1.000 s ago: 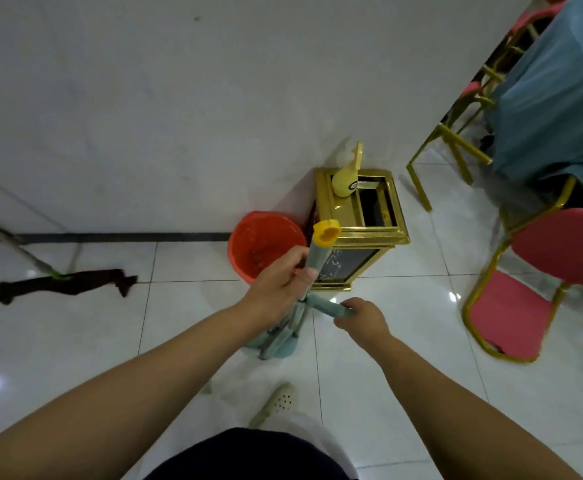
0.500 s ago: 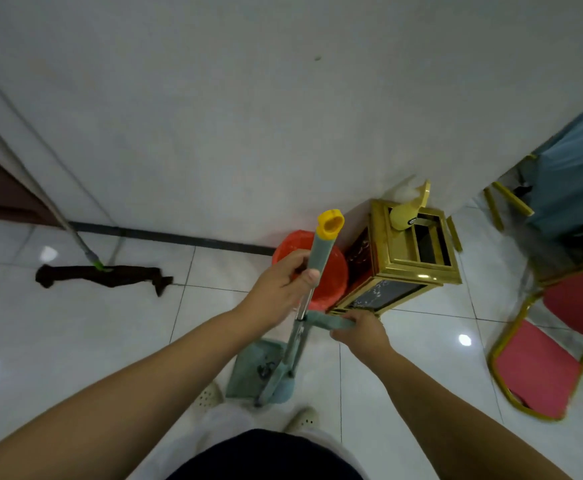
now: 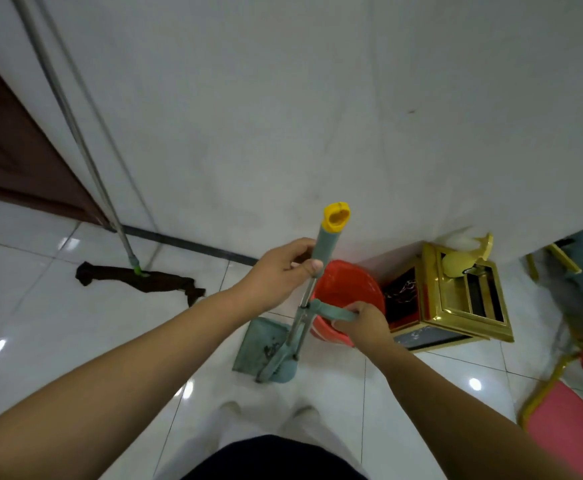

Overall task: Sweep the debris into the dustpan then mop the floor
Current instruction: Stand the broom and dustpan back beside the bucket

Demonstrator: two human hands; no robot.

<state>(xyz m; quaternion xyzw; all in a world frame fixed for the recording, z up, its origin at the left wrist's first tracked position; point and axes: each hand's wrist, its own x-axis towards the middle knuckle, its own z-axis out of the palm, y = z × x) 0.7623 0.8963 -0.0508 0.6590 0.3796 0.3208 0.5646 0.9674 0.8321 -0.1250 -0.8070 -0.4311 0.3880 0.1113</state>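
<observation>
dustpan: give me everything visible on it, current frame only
The dustpan is a grey-green, plastic-looking scoop, its pan low over or on the white tile floor beside the red bucket; contact is unclear. Dark marks show inside the pan. A metal pole rises from it to a green grip with a yellow cap. The left hand grips that green section; the right hand holds a green side handle branching off the pole.

1. Looks like a restaurant or banquet hall: gold-framed chairs (image 3: 560,415) with red seats, far right.
2. Fancy gold trash bin (image 3: 456,306) against the wall.
3. Glossy white tile floor (image 3: 40,323).
</observation>
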